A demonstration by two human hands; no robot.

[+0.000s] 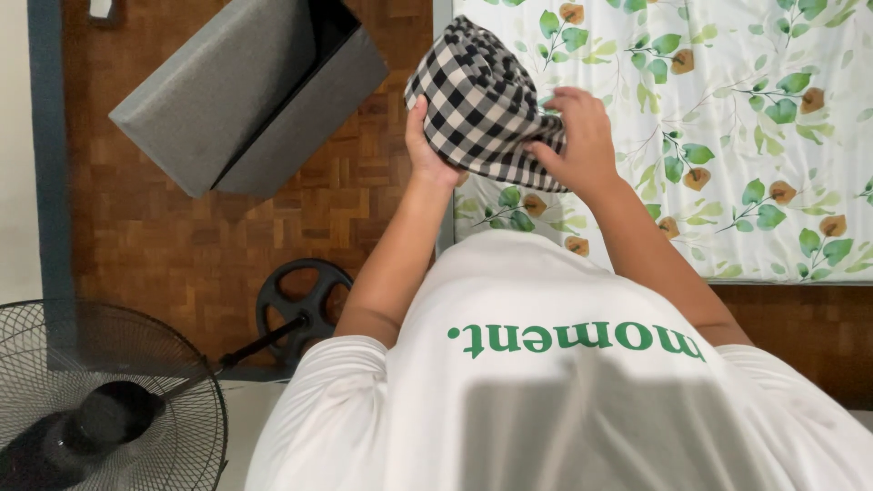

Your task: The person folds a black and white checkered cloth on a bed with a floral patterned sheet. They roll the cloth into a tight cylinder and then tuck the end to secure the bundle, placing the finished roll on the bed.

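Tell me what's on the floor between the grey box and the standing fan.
In the head view, between the grey box and the fan lies bare parquet floor, with the fan's round black base off to the side.

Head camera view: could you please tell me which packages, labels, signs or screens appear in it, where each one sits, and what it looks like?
No packages, signs or screens show.
Printed lettering: across the chest of the person's white T-shirt, bottom centre; one short row of green letters, upside down from this view.
Nothing printed shows on the black-and-white checked cloth held by the left hand and right hand.
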